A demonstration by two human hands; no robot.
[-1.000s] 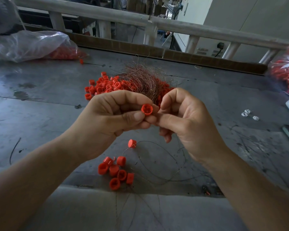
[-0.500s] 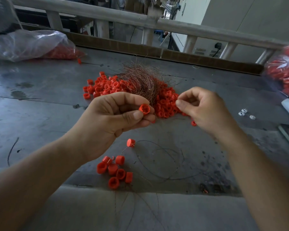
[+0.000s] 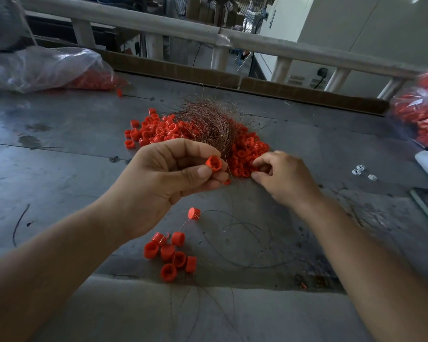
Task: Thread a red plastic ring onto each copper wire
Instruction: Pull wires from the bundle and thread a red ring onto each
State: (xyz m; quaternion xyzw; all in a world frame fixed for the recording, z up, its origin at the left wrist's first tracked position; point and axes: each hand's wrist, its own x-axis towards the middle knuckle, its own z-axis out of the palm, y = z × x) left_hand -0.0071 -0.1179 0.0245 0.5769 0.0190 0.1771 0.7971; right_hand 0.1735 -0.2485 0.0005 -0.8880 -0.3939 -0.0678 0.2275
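While the left hand [image 3: 163, 183] pinches one red ring [image 3: 213, 164] between thumb and fingertips, bore facing up, the copper wire bundle [image 3: 208, 122] lies just beyond it on the bench [image 3: 60, 169], its strands sweeping down toward that ring. Right of the ring spreads the loose ring pile [image 3: 247, 151]. The right hand [image 3: 284, 178] sits at the pile's near edge with its fingers curled into it; whether they pinch a wire or a ring I cannot tell. The strand ends fall between the two hands, so the right hand probably has to carry one leftward into the bore.
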